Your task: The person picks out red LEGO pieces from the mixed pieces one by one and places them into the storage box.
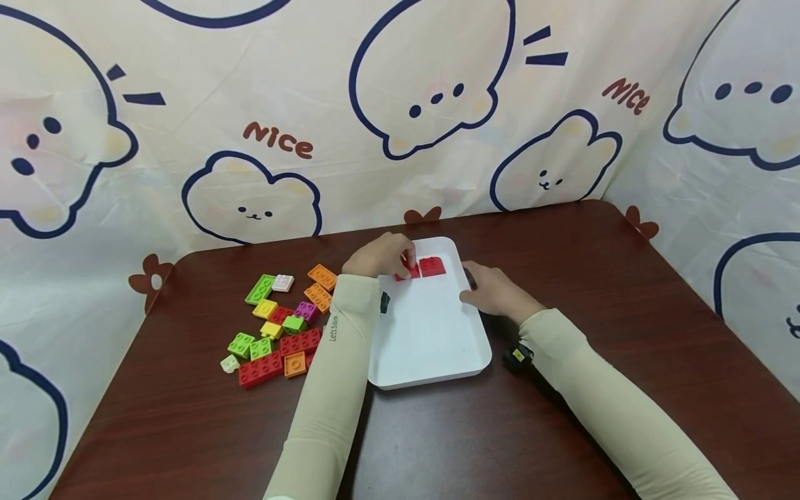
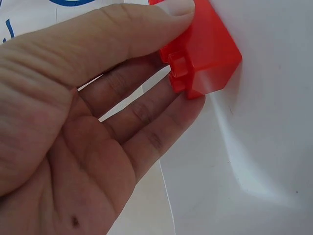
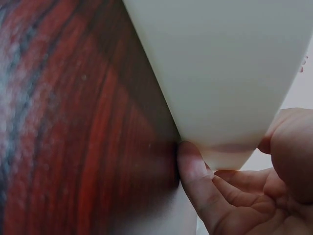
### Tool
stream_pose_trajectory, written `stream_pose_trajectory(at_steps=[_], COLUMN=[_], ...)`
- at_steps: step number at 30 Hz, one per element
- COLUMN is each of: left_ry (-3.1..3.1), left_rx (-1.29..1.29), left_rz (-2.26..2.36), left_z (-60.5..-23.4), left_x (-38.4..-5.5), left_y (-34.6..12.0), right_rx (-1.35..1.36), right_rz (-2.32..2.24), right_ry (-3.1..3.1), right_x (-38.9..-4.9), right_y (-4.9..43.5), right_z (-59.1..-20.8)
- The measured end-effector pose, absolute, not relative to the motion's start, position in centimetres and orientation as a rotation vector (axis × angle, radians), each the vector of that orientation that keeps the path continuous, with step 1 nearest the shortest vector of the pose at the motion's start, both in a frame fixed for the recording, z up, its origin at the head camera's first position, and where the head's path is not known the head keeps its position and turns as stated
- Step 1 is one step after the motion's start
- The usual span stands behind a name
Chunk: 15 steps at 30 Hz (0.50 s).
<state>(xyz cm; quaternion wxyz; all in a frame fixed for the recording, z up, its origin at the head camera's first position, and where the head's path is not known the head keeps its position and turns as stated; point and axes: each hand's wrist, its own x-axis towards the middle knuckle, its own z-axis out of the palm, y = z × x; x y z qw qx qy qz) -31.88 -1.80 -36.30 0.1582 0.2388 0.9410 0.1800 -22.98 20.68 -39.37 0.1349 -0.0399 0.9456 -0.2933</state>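
A red brick point(image 2: 211, 51) is pinched by the left hand point(image 1: 378, 255) at the far end of the white tray point(image 1: 431, 340), just beside a second red brick point(image 1: 432, 267), apparently for fine control. The tray's side is gripped by the right hand point(image 1: 496, 291), seemingly against sliding.

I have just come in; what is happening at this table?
A person's left hand holds a red block at the far end of a white tray, next to a second red block. The right hand holds the tray's right side. Several colored blocks lie on the table, left of the tray.
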Motion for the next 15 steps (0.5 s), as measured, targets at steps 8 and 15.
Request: stream_pose_trajectory(at_steps=[8,15], left_ry=[2.686,2.674], left_rx=[0.663,0.710], left_rz=[0.520,0.547], left_z=[-36.28,-36.34], left_x=[-31.87,-31.88], left_y=[-1.77,-1.75], right_rx=[-0.121,-0.125], right_rz=[-0.847,-0.842], right_ry=[2.747,2.751], right_x=[-23.07,-23.04], right_y=[20.67,20.62], right_z=[-39.37,-39.45])
